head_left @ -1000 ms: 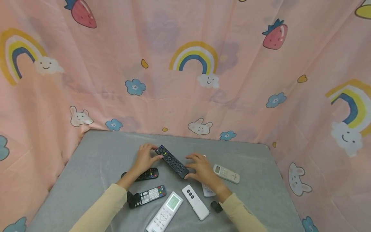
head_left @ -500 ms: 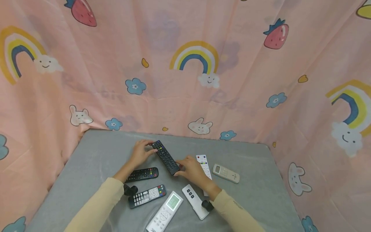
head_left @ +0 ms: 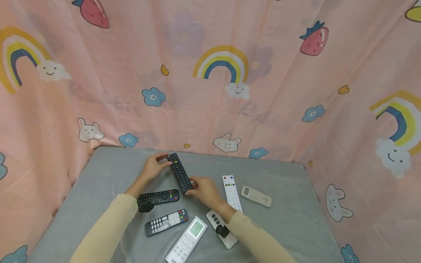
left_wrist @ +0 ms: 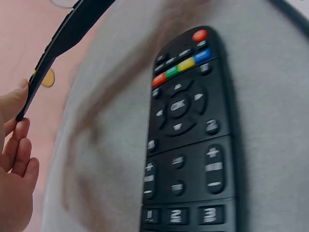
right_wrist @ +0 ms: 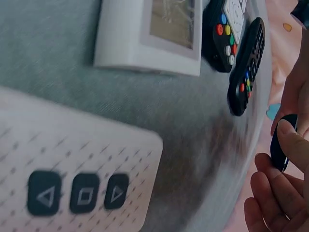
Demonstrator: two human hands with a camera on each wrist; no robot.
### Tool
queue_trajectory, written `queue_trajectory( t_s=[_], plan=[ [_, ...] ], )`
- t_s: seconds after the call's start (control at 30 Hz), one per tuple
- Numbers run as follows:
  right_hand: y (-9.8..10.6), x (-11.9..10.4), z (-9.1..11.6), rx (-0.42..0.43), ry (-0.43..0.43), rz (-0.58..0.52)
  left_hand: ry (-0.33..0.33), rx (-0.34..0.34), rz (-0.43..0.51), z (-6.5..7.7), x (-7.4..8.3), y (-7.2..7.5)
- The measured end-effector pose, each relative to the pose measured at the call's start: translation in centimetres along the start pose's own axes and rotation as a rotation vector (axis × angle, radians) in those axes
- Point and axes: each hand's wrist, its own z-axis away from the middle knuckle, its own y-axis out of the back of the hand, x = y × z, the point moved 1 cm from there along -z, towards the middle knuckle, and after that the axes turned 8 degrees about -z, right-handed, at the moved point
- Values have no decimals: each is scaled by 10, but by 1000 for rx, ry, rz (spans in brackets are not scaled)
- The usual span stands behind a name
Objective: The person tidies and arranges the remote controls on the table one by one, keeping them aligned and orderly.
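Observation:
A long black remote control [head_left: 179,172] is held by both hands, tilted, its shadow falling on the table in the left wrist view. My left hand [head_left: 152,168] pinches its far end between thumb and fingers. Around its near end, the thumb and fingers of my right hand [head_left: 206,190] grip; that end shows as a dark edge in the right wrist view. Below my left wrist lies another black remote [head_left: 163,197], large in the left wrist view with coloured buttons [left_wrist: 178,70]. Under my right wrist is a white remote with three dark buttons [right_wrist: 77,154], partly covered.
On the grey cloth-covered table [head_left: 283,219] lie a dark remote with a silver pad [head_left: 166,222], a white remote with a display [head_left: 186,240], a slim white remote [head_left: 231,193] and a beige remote [head_left: 256,196]. A pink patterned curtain [head_left: 184,117] borders the table behind and at the sides.
Both hands have carried the black remote leftward and slightly away, turning it more upright in the head view. My right hand, at first beside its near end, now grips it. The slim white remote is uncovered.

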Motion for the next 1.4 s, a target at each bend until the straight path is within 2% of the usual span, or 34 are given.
queue_trajectory(
  t_s=[0.23, 0.43, 0.63, 0.93, 1.4],
  plan=[
    [-12, -8, -13, 18, -48, -91, 30, 16, 45, -9, -4, 7],
    [-22, -15, -24, 13, -86, -125, 50, 29, 27, -17, -9, 7],
    [-32, -19, -32, 9, -93, -153, 53, -12, 5, -25, -18, 8],
    [-41, -26, -44, 41, -96, -90, 70, -74, -46, -37, -21, 11],
    [-54, -38, -52, 55, -148, -34, 96, -126, -90, -47, -28, 3]
  ],
)
